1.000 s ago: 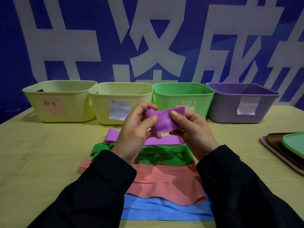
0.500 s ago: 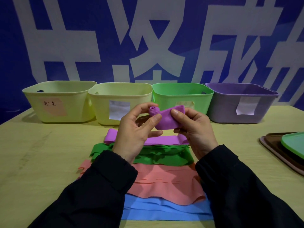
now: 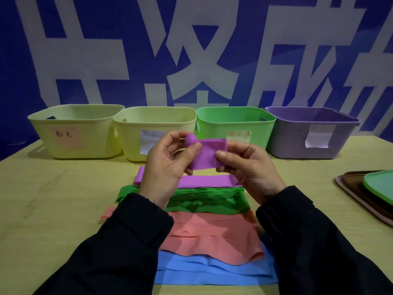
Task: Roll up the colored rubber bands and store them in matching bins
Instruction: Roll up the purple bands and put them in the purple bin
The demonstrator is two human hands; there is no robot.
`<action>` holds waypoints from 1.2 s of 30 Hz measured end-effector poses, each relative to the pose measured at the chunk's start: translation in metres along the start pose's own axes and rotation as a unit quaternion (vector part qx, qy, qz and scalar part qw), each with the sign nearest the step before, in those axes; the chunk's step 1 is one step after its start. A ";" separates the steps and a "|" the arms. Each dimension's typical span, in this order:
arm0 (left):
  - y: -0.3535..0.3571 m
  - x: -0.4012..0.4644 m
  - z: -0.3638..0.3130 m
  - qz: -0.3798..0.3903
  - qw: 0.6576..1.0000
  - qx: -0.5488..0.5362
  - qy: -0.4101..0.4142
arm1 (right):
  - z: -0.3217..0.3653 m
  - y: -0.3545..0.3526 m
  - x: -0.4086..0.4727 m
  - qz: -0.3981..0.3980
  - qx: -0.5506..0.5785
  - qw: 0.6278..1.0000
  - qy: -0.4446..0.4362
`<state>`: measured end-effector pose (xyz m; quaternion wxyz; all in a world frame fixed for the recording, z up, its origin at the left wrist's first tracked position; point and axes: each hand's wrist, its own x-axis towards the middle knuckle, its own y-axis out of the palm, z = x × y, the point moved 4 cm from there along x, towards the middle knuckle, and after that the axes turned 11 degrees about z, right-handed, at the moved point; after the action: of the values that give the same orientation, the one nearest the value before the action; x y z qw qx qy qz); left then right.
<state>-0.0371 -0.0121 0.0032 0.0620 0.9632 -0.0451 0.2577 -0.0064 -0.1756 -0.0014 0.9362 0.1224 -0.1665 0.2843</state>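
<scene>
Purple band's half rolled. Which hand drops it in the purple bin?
Right, probably. The purple bin stands far right, nearest the right hand; the left hand would cross over. Both pinch the purple band.

Both arms wear long black sleeves, the left sleeve and right sleeve ending in plain cuffs at the wrists. The hands are bare.

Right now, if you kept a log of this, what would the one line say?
step: rolling purple band | left hand: pinches rolled end | right hand: holds flat end | purple bin: not yet reached | more bands on table
</scene>
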 end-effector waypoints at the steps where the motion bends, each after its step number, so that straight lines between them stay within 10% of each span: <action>1: -0.001 0.000 0.000 0.003 1.000 -0.001 -0.001 | 0.001 -0.001 0.000 -0.014 0.002 1.000 -0.004; 36: 0.014 -0.002 0.009 0.091 0.993 -0.071 -0.024 | -0.005 0.003 -0.002 -0.047 -0.032 0.998 0.029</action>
<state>-0.0360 -0.0272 -0.0046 0.1055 0.9542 -0.1527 0.2348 -0.0084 -0.1721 -0.0062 0.9563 0.0919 -0.1425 0.2381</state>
